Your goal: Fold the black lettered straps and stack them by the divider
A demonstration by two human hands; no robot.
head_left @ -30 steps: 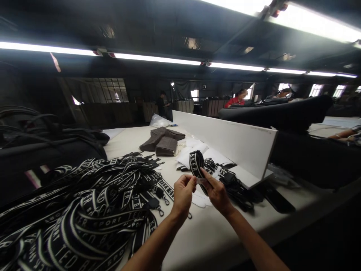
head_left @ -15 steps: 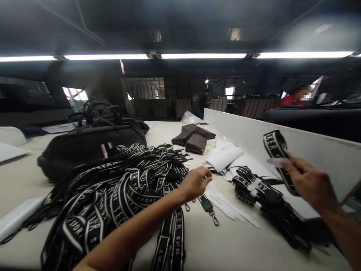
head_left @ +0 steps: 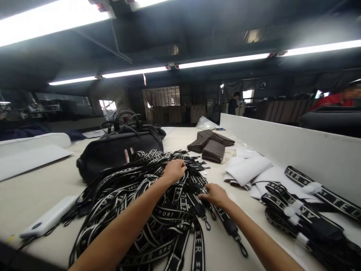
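A tangled pile of black straps (head_left: 160, 214) with white lettering and metal snap hooks spreads across the table in front of me. My left hand (head_left: 175, 170) is over the top of the pile, fingers curled in against a strap; the fingertips are partly hidden. At the pile's right edge, my right hand (head_left: 216, 195) reaches in beside the hook ends, thumb and forefinger apart. Below it lies a strap end with a black tab and snap hook (head_left: 239, 242). Further right are bundled straps (head_left: 307, 222) with white bands, and a single banded strap (head_left: 335, 197) beside them.
A black duffel bag (head_left: 104, 152) stands behind the pile. Brown pouches (head_left: 213, 150) and white paper sheets (head_left: 248, 168) lie further back. A low white partition (head_left: 282, 135) runs along the right. A white device (head_left: 49, 218) sits at left. Other people are in the background.
The banded strap has left my right hand and lies by the bundle. That hand has come left to the pile. My left hand has moved left onto the straps, and my view has turned left.
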